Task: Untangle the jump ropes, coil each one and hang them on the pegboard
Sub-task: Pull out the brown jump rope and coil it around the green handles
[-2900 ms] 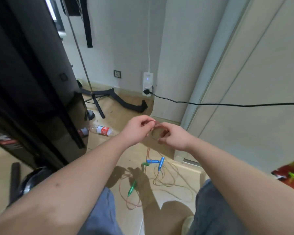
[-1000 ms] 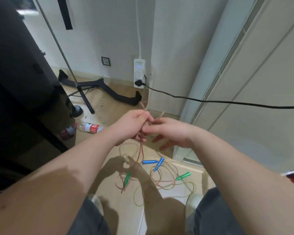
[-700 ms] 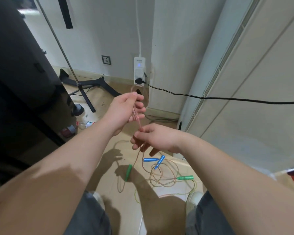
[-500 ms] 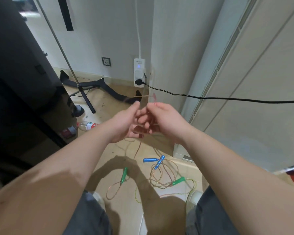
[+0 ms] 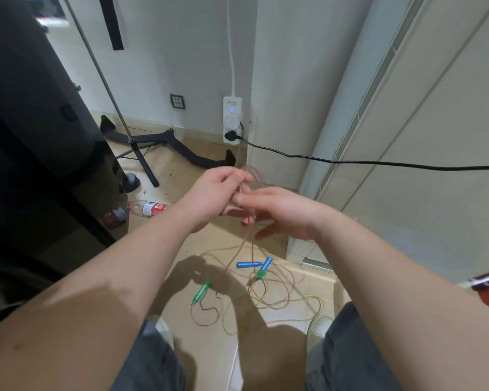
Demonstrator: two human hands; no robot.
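Note:
My left hand (image 5: 213,190) grips a bunch of pink jump rope (image 5: 250,179) loops at waist height. My right hand (image 5: 280,211) is right beside it, its fingers on the same pink strand, which hangs down to the floor. On the tiled floor between my feet lies a tangle of pink and yellow-green rope (image 5: 277,294). Two blue handles (image 5: 254,265) lie together there. One green handle (image 5: 200,292) lies to their left, another green handle (image 5: 261,275) just below the blue pair. No pegboard is in view.
A black cable (image 5: 378,162) runs from a white power strip (image 5: 232,119) across the right wall. A tripod stand (image 5: 141,153) and a plastic bottle (image 5: 147,208) are on the floor at left, beside a large black cabinet (image 5: 34,122).
My hands keep winding the pink rope: they parted, met again, and now sit a little lower. The green handles were dragged across the floor towards the blue pair.

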